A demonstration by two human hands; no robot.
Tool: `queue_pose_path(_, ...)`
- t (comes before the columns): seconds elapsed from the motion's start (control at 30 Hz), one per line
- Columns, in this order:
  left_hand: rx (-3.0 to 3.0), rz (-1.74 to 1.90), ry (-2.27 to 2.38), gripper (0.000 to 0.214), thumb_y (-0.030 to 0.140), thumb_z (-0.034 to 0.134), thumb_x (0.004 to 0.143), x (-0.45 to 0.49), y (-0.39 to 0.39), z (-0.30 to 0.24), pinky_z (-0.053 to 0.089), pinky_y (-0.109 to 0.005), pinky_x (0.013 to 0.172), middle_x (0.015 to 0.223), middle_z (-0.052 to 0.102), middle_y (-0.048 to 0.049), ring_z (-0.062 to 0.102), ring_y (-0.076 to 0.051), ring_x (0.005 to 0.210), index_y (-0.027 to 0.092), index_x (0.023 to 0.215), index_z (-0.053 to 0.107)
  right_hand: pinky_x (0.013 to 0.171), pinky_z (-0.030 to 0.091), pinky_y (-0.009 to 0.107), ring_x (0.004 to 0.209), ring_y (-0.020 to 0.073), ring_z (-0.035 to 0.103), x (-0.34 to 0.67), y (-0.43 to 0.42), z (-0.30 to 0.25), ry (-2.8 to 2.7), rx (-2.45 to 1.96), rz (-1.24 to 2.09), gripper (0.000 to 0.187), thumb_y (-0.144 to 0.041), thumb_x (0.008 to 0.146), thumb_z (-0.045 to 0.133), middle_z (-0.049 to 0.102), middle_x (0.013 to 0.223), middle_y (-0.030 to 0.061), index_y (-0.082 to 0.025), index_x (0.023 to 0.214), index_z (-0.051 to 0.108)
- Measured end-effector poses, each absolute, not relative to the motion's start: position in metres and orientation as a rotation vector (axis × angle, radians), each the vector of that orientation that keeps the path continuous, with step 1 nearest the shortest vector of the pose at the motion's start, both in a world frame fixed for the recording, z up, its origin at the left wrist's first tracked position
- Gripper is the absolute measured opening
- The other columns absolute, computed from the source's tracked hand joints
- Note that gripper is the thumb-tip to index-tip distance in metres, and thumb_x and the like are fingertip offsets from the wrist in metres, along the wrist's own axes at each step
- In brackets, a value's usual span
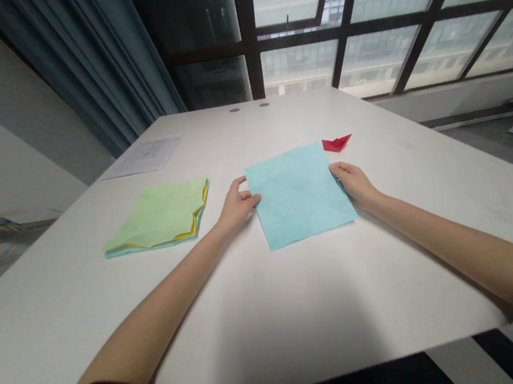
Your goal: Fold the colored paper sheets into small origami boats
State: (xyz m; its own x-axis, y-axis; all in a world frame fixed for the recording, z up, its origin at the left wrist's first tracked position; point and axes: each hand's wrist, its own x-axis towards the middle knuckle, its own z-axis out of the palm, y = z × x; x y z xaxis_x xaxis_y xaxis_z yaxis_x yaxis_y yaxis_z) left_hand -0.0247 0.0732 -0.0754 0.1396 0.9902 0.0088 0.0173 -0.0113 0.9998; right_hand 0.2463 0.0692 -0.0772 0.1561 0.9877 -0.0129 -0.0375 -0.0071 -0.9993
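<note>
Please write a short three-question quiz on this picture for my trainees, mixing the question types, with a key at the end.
1. True or false: the right hand is holding the folded red paper.
2. Multiple choice: what colour is the top of the paper stack? A) red B) green C) white
3. Fill the gap: the hand nearer the paper stack is the ____ hand.

Key:
1. False; it holds the edge of the blue sheet.
2. B
3. left hand

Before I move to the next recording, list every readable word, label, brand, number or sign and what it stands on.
No text is readable.
White sheet on the table: rows of marks, too small and blurred.
Blue paper, green-topped stack, red folded paper: no lettering visible.
</note>
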Motion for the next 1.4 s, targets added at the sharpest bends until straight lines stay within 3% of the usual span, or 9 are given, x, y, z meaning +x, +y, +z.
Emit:
queue_pose_path(0.27, 1.337, 1.263, 1.146, 0.070, 0.015, 0.060, 0.072, -0.028, 0.074, -0.071, 0.038, -0.020, 0.055, 0.050, 0.051, 0.0109, 0.050, -0.008, 0.047, 0.019, 0.134, 0.026, 0.050, 0.038, 0.024, 0.048, 0.0106, 0.051, 0.245, 0.067, -0.075, -1.057, -1.237, 1.223, 0.035, -0.037, 0.057, 0.072, 0.057, 0.054, -0.0058, -0.021, 0.080, 0.051)
queue_pose_path(0.33, 1.332, 1.284, 1.145, 0.065, 0.019, 0.060, 0.073, -0.029, 0.074, -0.070, 0.035, -0.019, 0.053, 0.051, 0.052, 0.0100, 0.047, -0.008, 0.047, 0.022, 0.131, 0.033, 0.051, 0.040, 0.024, 0.048, 0.0112, 0.052, 0.245, 0.066, -0.075, -1.080, -1.220, 1.227, 0.042, -0.034, 0.056, 0.073, 0.058, 0.053, -0.0072, -0.022, 0.088, 0.049)
queue_pose_path(0.43, 1.310, 1.212, 1.118, 0.035, 0.033, 0.064, 0.072, -0.028, 0.075, -0.070, 0.035, -0.021, 0.053, 0.059, 0.058, 0.0024, 0.048, -0.009, 0.052, 0.016, 0.103, 0.061, 0.049, 0.037, 0.023, 0.044, 0.0096, 0.047, 0.246, 0.066, -0.077, -1.152, -1.170, 1.177, 0.039, -0.035, 0.059, 0.070, 0.051, 0.047, -0.0105, -0.023, 0.089, 0.048)
queue_pose_path(0.53, 1.327, 1.103, 1.079, 0.032, 0.042, 0.071, 0.065, -0.026, 0.074, -0.071, 0.039, -0.025, 0.062, 0.075, 0.066, -0.0058, 0.054, -0.012, 0.066, 0.013, 0.079, 0.070, 0.045, 0.030, 0.022, 0.043, 0.0082, 0.040, 0.247, 0.069, -0.079, -1.221, -1.178, 1.117, 0.025, -0.035, 0.063, 0.065, 0.044, 0.046, -0.0097, -0.021, 0.080, 0.053)
queue_pose_path(0.73, 1.417, 0.965, 1.049, 0.043, 0.037, 0.077, 0.058, -0.027, 0.070, -0.071, 0.043, -0.032, 0.079, 0.099, 0.067, -0.0096, 0.059, -0.019, 0.086, 0.015, 0.094, 0.071, 0.045, 0.028, 0.022, 0.046, 0.0070, 0.038, 0.246, 0.067, -0.077, -1.256, -1.179, 1.188, 0.023, -0.031, 0.064, 0.065, 0.046, 0.054, -0.0065, -0.018, 0.082, 0.064)
queue_pose_path(0.93, 1.257, 1.039, 1.048, 0.046, 0.031, 0.080, 0.054, -0.027, 0.072, -0.068, 0.047, -0.034, 0.078, 0.094, 0.068, -0.0083, 0.061, -0.017, 0.080, 0.014, 0.095, 0.070, 0.067, 0.046, 0.028, 0.074, 0.0129, 0.058, 0.243, 0.061, -0.077, -1.312, -1.058, 1.320, 0.040, -0.029, 0.056, 0.077, 0.065, 0.092, 0.0019, -0.020, 0.092, 0.065)
queue_pose_path(1.17, 1.108, 0.976, 0.962, 0.051, 0.026, 0.081, 0.054, -0.023, 0.066, -0.062, 0.049, -0.033, 0.075, 0.088, 0.067, -0.0070, 0.061, -0.015, 0.075, 0.013, 0.100, 0.066, 0.060, 0.048, 0.031, 0.061, 0.0146, 0.059, 0.243, 0.063, -0.078, -1.240, -1.104, 1.263, 0.043, -0.036, 0.055, 0.080, 0.064, 0.067, -0.0003, -0.018, 0.092, 0.068)
queue_pose_path(1.27, 1.136, 0.958, 0.919, 0.061, 0.020, 0.080, 0.053, -0.022, 0.065, -0.064, 0.049, -0.032, 0.077, 0.096, 0.065, -0.0070, 0.062, -0.015, 0.079, 0.014, 0.110, 0.060, 0.062, 0.049, 0.031, 0.060, 0.0145, 0.060, 0.243, 0.063, -0.075, -1.172, -1.081, 1.310, 0.045, -0.035, 0.054, 0.081, 0.066, 0.068, 0.0007, -0.018, 0.093, 0.067)
queue_pose_path(1.4, 1.156, 1.016, 0.992, 0.057, 0.019, 0.080, 0.052, -0.021, 0.068, -0.071, 0.049, -0.030, 0.071, 0.082, 0.064, -0.0036, 0.060, -0.012, 0.068, 0.012, 0.106, 0.061, 0.064, 0.049, 0.030, 0.061, 0.0132, 0.061, 0.241, 0.061, -0.073, -1.114, -1.066, 1.337, 0.045, -0.031, 0.052, 0.082, 0.067, 0.072, 0.0010, -0.018, 0.092, 0.068)
